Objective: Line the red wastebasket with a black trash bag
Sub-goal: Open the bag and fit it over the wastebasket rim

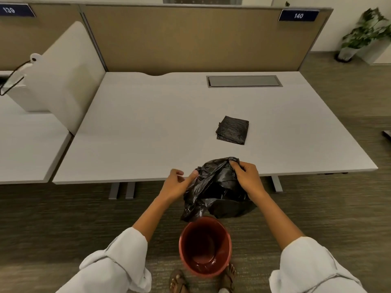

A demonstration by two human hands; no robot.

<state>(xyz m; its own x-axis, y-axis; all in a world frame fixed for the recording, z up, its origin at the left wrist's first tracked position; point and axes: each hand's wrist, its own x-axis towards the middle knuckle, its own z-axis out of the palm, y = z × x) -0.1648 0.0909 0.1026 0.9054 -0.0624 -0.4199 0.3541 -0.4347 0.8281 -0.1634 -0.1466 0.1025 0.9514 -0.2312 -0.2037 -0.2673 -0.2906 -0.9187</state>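
Observation:
A crumpled black trash bag (pixel 213 189) hangs in the air in front of the desk edge, partly unfolded. My right hand (pixel 246 178) grips its upper right edge. My left hand (pixel 176 183) pinches the bag's left edge between thumb and fingers. Below the bag, the red wastebasket (pixel 205 246) stands upright on the carpet between my feet, with nothing inside. The bag's lowest corner hangs just above the basket's far rim.
A folded stack of black bags (pixel 232 130) lies on the white desk (pixel 148 127). A grey cable hatch (pixel 244 81) sits at the desk's back, before a tan partition. A white divider (pixel 63 81) stands at left. A potted plant (pixel 361 32) stands far right.

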